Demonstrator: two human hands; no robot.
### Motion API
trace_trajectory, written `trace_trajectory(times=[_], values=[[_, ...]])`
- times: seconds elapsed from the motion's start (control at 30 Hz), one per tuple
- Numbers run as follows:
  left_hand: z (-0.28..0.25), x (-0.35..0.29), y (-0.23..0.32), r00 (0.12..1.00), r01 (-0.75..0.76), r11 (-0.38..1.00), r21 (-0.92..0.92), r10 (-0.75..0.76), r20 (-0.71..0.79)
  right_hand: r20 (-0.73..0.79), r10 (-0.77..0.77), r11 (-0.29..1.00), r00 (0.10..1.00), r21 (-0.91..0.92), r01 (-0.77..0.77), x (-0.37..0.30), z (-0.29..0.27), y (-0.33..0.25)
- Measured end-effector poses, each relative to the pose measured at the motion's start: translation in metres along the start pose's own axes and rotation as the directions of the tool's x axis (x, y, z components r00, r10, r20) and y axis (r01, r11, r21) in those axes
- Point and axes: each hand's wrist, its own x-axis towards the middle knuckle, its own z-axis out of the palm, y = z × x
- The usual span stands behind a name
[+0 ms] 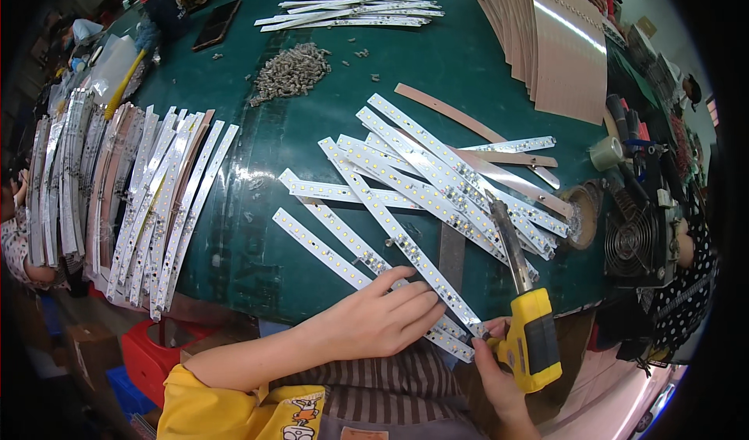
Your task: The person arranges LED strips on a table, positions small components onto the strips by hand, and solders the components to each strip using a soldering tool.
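My left hand [386,315] lies over the near ends of white LED light strips, its fingers curled round one LED strip [421,262] that slants towards my right hand. My right hand [499,366] holds a yellow and black soldering gun [530,342], its long metal barrel pointing away over the pile. The thumb and a fingertip of that hand meet at the strip's near end; whether they pinch it I cannot tell. More LED strips [437,186] lie crossed in a loose pile beyond, some turned to their brown backs. The gun's grip is partly hidden.
Stacked strips [125,198] line the left table edge. Small metal parts [290,71] form a heap, with more strips [355,11] and a phone [216,25] behind. Brown boards [562,42] stand far right, near a tape roll [605,153] and a fan [630,241]. Other people work at both sides.
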Motion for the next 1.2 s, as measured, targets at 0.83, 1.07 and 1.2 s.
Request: trace_trajectory(times=[0.83,1.07,1.2], values=[[-0.091,-0.039,-0.043,0.954,0.269,0.931,-0.248,-0.221,0.204,0.020,-0.192,0.981,0.981,-0.016,0.193,-0.005,0.027,-0.016],[-0.063,0.036,-0.056,0.993,0.076,0.994,0.081,-0.083,0.080,-0.303,-0.224,0.957,0.926,0.110,0.268,0.025,-0.004,-0.017],[-0.025,0.061,-0.074,0.980,0.073,0.966,0.247,-0.115,0.162,-0.442,-0.240,0.908,0.864,0.214,0.361,0.034,-0.011,-0.003]])
